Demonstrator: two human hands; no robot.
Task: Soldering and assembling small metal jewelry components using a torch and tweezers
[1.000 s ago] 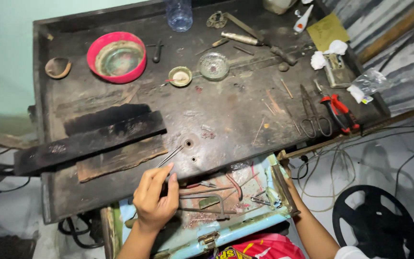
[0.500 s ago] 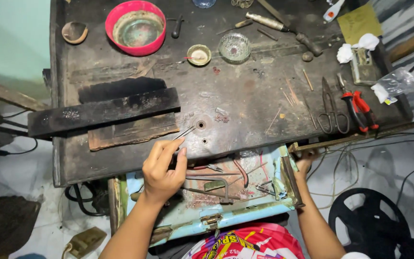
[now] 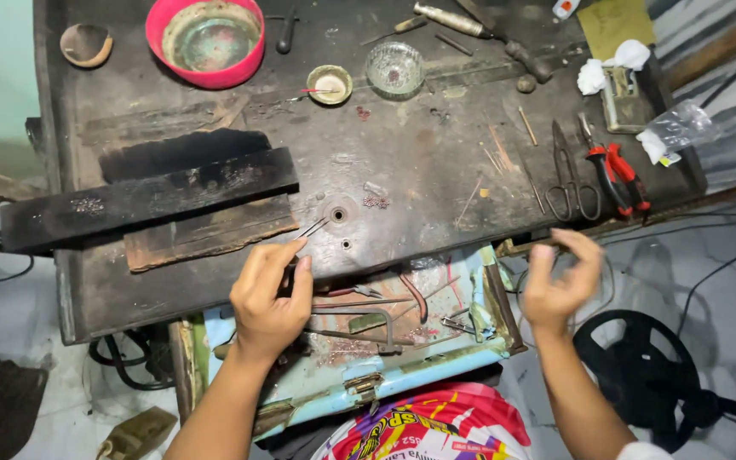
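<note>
Left hand (image 3: 270, 294) grip pinching tweezers (image 3: 310, 227); right hand (image 3: 560, 281) spread; drawer (image 3: 504, 311) holds tools.

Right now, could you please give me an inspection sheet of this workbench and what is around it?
Surface: dark, scorched workbench, worn and stained, with small holes near its front edge.
Job's things: thin tweezers, tips by a hole; open drawer below with pliers and metal scraps.
Clutter: pink bowl, small brass dish, glass dish, scissors, red-handled pliers, charred wooden blocks.
Grippers: left hand pinches the tweezers; right hand is off the bench edge, blurred, nothing seen in it.
Cables: dark cables under the bench, more at right.
Surroundings: pale floor, black wheel-shaped object.
</note>
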